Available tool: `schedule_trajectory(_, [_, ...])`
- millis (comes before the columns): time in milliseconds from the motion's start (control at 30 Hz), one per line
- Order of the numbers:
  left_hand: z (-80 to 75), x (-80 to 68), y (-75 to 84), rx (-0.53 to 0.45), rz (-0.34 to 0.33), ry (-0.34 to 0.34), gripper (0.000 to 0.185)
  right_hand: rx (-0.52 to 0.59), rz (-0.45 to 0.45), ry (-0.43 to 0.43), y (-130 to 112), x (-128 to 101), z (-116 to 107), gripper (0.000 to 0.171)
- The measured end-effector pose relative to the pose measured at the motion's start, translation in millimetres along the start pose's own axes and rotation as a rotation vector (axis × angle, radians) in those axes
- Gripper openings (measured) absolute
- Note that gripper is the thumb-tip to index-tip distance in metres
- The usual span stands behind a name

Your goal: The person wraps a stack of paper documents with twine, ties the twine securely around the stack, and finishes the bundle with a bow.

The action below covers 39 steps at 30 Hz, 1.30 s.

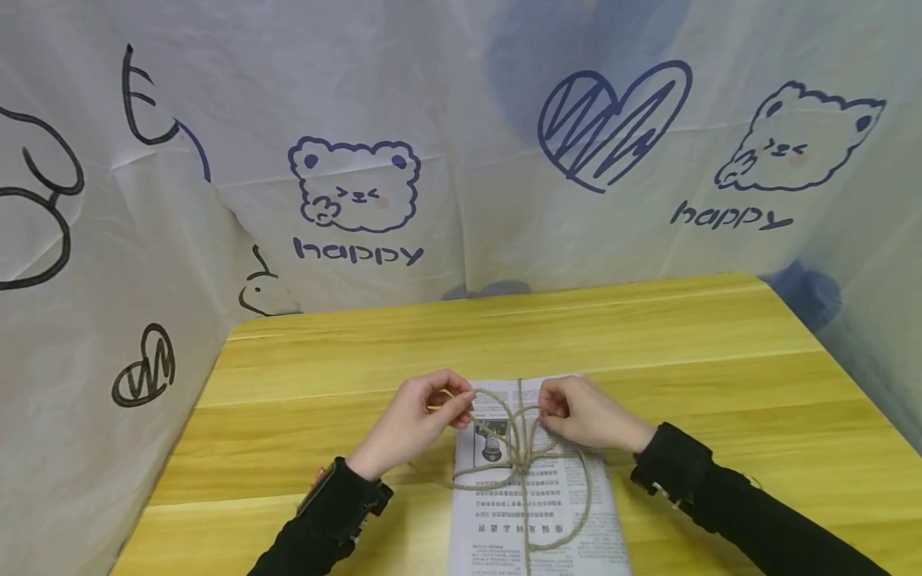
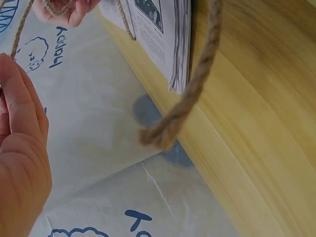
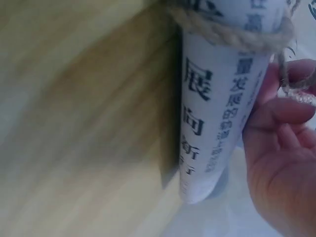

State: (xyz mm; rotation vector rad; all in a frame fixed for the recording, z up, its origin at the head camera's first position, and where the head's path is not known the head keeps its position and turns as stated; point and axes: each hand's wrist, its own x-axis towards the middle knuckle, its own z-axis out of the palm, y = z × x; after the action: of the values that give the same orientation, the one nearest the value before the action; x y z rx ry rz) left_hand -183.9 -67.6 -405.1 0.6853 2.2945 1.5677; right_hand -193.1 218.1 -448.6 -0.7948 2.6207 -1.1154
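Note:
A folded stack of newspapers (image 1: 490, 552) lies on the table, wrapped lengthwise and crosswise with brown twine (image 1: 524, 512) that meets in a knot near the middle. Above its left upper part, my left hand (image 1: 425, 416) pinches a loop of twine between thumb and fingers. My right hand (image 1: 587, 412) pinches another loop over the upper right part. The left wrist view has a loose, frayed twine end (image 2: 168, 123) hanging close to the camera, beside the left hand (image 2: 22, 138). In the right wrist view, twine (image 3: 232, 37) crosses the rounded newspaper edge (image 3: 217, 103) near my right fingers.
The wooden table (image 1: 346, 344) extends around the bundle on both sides and behind it. A pale cloth (image 1: 475, 200) printed with bears, hearts and "happy" hangs behind the table and along its sides. A slack curve of twine lies over the bundle's right side.

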Motion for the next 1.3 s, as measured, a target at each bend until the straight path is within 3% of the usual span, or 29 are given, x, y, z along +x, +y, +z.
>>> schedule_trajectory(200, [-1.1,-2.2,-1.4,-0.009,-0.017,0.004,0.015,0.256,0.003,-0.100,7.2,-0.7,-3.7,0.005])
schedule_trajectory(333, [-1.5,-3.3,-2.5,-0.017,-0.021,0.001,0.015,0.383,0.048,-0.159,10.5,-0.4,-6.1,0.016])
schedule_trajectory(467, [-1.3,-4.3,-4.2,-0.013,-0.017,-0.005,0.015,0.579,0.135,-0.195,13.5,0.9,-7.5,0.037])
schedule_trajectory(567, [-1.2,-5.9,-5.5,-0.005,-0.021,-0.012,0.015,0.635,0.177,-0.171,14.7,2.0,-7.5,0.043])
schedule_trajectory(733, [-1.7,-11.4,-5.6,0.006,-0.019,-0.029,0.014,0.508,0.221,-0.073,14.3,1.8,-7.4,0.028])
schedule_trajectory(867, [-1.7,-17.0,-3.3,0.005,-0.017,-0.059,0.014,0.492,0.241,-0.011,11.6,2.1,-7.8,0.024])
schedule_trajectory(1033, [-0.3,-20.1,-1.6,-0.006,-0.002,-0.082,0.015,0.579,0.286,0.036,10.0,5.5,-8.0,0.024])
schedule_trajectory(1300, [4.8,-23.8,-0.8,-0.003,0.018,-0.113,0.013,0.859,0.370,0.113,11.4,14.9,-8.8,0.022])
